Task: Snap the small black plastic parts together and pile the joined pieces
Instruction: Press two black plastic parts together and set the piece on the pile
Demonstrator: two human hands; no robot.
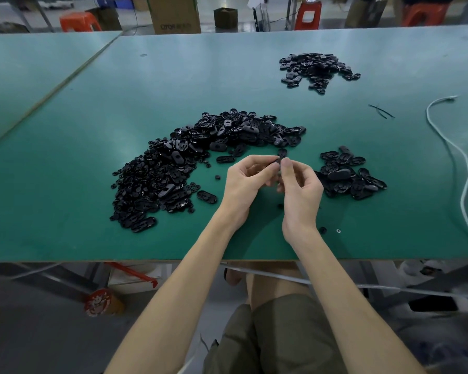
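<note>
While both hands meet above the green table, the left hand and right hand pinch a small black part between thumb and fingertips, held clear of the surface. Can't tell whether that's one piece or two halves being mated; fingers hide the seam.

Risks as I read it:
- Misaligned halves: pressing with the seam unseen could cock the snap and leave it half-seated.
- Slip: tiny glossy part, fingertip-only hold. If it pops out it likely lands among strays just below and beside the grip, or rolls off the near edge toward the lap.
- Mix-up: big loose heap sits just left of and beyond the grip, smaller pile just right of it. A sloppy drop puts a joined piece in with unjoined stock. Which pile is the finished one I can't confirm; third pile lies well beyond the grip.
- White cable far right of the grip could snag a forearm on a wide reach.
</note>
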